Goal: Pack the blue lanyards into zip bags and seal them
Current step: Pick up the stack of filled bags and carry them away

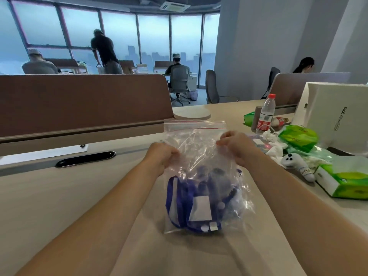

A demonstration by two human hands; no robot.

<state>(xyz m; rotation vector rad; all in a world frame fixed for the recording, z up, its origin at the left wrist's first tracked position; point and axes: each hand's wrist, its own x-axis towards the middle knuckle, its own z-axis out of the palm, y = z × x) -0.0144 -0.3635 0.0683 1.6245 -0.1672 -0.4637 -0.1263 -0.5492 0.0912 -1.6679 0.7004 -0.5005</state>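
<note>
Inside zip bag (196, 134), blue lanyards (186, 193)

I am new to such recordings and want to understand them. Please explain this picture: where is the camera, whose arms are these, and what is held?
There is no machine here. One camera sits on a person's head and looks forward and down, so the two bare arms are that person's own. The left hand and the right hand each grip a side of a clear zip bag with blue lanyards inside; its bottom rests on the desk. At the right stand a water bottle and a white box, with a green tissue pack nearer.
</note>
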